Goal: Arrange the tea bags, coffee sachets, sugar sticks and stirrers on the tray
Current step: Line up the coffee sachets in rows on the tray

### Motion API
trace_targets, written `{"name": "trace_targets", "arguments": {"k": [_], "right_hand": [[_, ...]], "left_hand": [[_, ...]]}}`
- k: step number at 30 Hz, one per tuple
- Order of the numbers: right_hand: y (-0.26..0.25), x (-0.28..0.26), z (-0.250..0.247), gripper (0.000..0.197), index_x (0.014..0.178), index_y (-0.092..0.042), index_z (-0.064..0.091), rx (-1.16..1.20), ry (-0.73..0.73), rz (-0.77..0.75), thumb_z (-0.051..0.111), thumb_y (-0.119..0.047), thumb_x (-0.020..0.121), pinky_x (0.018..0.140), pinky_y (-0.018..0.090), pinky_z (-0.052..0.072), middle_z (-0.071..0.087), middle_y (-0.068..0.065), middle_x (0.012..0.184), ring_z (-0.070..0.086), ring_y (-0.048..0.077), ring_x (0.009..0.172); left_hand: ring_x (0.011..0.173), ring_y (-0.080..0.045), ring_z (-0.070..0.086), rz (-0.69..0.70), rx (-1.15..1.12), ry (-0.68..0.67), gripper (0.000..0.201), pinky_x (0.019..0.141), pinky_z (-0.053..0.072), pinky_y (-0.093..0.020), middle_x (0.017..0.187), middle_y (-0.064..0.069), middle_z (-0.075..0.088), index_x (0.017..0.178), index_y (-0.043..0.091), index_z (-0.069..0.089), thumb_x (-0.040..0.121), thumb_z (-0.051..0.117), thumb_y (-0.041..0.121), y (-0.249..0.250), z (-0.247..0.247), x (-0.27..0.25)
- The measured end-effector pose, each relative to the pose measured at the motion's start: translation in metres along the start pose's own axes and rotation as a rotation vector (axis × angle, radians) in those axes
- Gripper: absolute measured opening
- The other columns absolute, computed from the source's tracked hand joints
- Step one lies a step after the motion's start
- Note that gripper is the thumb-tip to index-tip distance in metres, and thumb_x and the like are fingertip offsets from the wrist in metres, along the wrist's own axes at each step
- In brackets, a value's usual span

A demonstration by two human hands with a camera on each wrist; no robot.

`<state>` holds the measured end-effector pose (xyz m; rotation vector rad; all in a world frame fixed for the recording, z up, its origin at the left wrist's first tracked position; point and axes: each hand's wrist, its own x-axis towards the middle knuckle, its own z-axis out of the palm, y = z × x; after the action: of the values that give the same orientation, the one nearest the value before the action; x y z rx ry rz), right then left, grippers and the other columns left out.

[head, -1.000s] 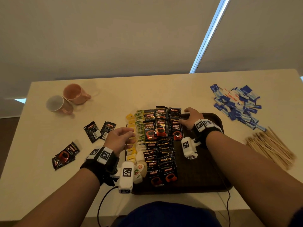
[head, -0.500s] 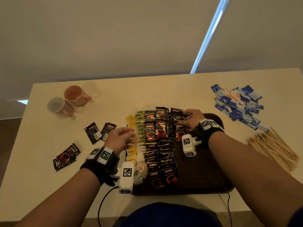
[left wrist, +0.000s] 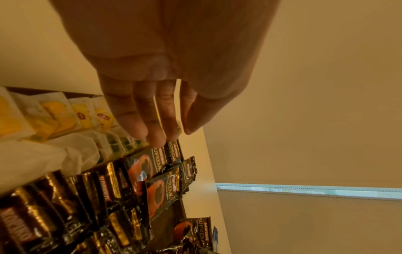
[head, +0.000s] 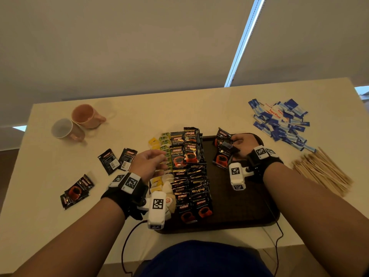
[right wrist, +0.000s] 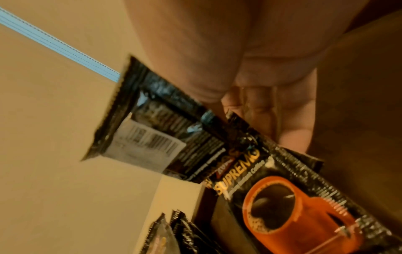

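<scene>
A dark brown tray (head: 239, 212) lies in front of me. Its left side holds a column of tea bags (head: 159, 181) and two columns of black coffee sachets (head: 189, 176). My right hand (head: 235, 143) is over the tray's far right part and pinches a few coffee sachets (head: 223, 154), lifted and tilted. In the right wrist view these sachets (right wrist: 272, 197) fan out below my fingers (right wrist: 261, 110). My left hand (head: 159, 157) hovers over the tea bag column with its fingers (left wrist: 161, 127) loosely extended and holding nothing. Blue sugar sticks (head: 281, 120) and wooden stirrers (head: 321, 172) lie on the table to the right.
Loose coffee sachets lie on the table left of the tray, a pair (head: 117, 159) and a small pile (head: 76, 191). A pink mug (head: 86, 115) and a white-lined mug (head: 65, 129) lie on their sides at the far left. A cable (head: 127, 242) hangs over the near edge.
My right hand has picked a few coffee sachets off the far end beside the coffee columns and carried them to the right, leaving a gap. My left hand has stayed in place.
</scene>
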<state>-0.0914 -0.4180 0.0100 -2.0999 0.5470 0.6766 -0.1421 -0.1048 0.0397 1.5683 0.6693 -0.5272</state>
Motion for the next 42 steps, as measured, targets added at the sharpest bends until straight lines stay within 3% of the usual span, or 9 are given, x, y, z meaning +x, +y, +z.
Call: {"name": "trace_targets", "arguments": {"k": [5,8,12,15,20,25,32,35,42], "right_hand": [[-0.015,-0.029,-0.011,0.029,0.112,-0.006,0.060,0.137,0.028,-0.121,0.068,0.003,0.086,0.041,0.012,0.045,0.058,0.002,0.080,0.060,0.009,0.065],[-0.036,-0.050,-0.002,0.021,0.092,-0.011,0.059,0.267,-0.084,-0.224,0.067,0.007,0.085,0.045,0.016,0.049,0.059,0.001,0.073,0.063,0.005,0.057],[-0.053,-0.064,0.037,0.016,0.085,-0.010,0.060,0.220,-0.240,-0.352,0.069,0.002,0.086,0.049,0.022,0.053,0.059,0.001,0.071,0.064,0.003,0.058],[-0.064,-0.068,0.064,0.009,0.088,-0.010,0.063,0.123,-0.247,-0.465,0.071,-0.005,0.087,0.059,0.034,0.059,0.060,0.006,0.079,0.064,0.012,0.070],[-0.072,-0.073,0.082,0.020,0.081,-0.023,0.060,0.108,-0.247,-0.510,0.074,-0.009,0.085,0.065,0.033,0.058,0.058,0.006,0.086,0.062,0.016,0.076],[-0.078,-0.072,0.087,0.018,0.094,-0.020,0.062,0.074,-0.268,-0.502,0.071,-0.006,0.087,0.070,0.042,0.062,0.055,0.004,0.088,0.064,0.025,0.081],[-0.076,-0.070,0.087,0.053,0.121,-0.013,0.059,0.080,-0.298,-0.403,0.084,-0.024,0.076,0.071,0.031,0.061,0.070,0.005,0.099,0.070,0.018,0.084],[-0.069,-0.067,0.086,0.044,0.116,-0.010,0.064,0.113,-0.315,-0.359,0.083,-0.015,0.077,0.082,0.044,0.060,0.075,0.006,0.094,0.073,0.019,0.085],[-0.066,-0.071,0.083,0.038,0.120,-0.012,0.060,0.234,-0.357,-0.328,0.072,-0.004,0.085,0.084,0.033,0.059,0.075,0.001,0.098,0.073,0.012,0.090]], "left_hand": [[0.077,-0.023,0.068,0.161,0.049,-0.044,0.012,0.065,0.057,-0.031,0.098,-0.015,0.071,0.097,0.013,0.070,0.095,0.062,0.004,0.015,0.015,-0.006],[0.097,-0.023,0.069,0.284,0.138,-0.078,0.013,0.080,0.059,-0.035,0.105,-0.005,0.071,0.103,0.021,0.069,0.092,0.068,0.013,0.025,0.024,-0.005],[0.114,-0.017,0.063,0.247,0.197,-0.232,0.054,0.097,0.054,-0.042,0.129,0.001,0.061,0.130,0.023,0.054,0.083,0.078,0.036,0.032,0.030,-0.009],[0.101,-0.019,0.069,0.157,0.200,-0.339,0.052,0.086,0.059,-0.043,0.111,0.001,0.070,0.122,0.023,0.059,0.078,0.076,0.044,0.031,0.028,-0.016],[0.102,-0.031,0.072,-0.010,0.056,-0.448,0.043,0.086,0.058,-0.053,0.109,-0.007,0.074,0.118,0.016,0.063,0.078,0.078,0.020,0.023,0.008,-0.017],[0.092,-0.022,0.073,0.000,0.102,-0.407,0.036,0.079,0.061,-0.044,0.097,-0.004,0.075,0.106,0.018,0.064,0.085,0.067,-0.010,0.015,0.000,-0.012],[0.103,-0.029,0.072,0.073,0.048,-0.252,0.040,0.089,0.057,-0.056,0.110,-0.009,0.075,0.117,0.015,0.065,0.081,0.078,0.003,0.014,0.002,-0.008],[0.104,-0.030,0.071,0.052,-0.031,-0.262,0.033,0.086,0.059,-0.053,0.115,-0.011,0.072,0.118,0.014,0.063,0.087,0.072,0.005,0.016,0.005,-0.008],[0.100,-0.030,0.071,-0.015,-0.164,-0.223,0.029,0.070,0.061,-0.043,0.117,-0.013,0.070,0.121,0.010,0.061,0.093,0.066,0.008,0.013,0.009,-0.008]]}}
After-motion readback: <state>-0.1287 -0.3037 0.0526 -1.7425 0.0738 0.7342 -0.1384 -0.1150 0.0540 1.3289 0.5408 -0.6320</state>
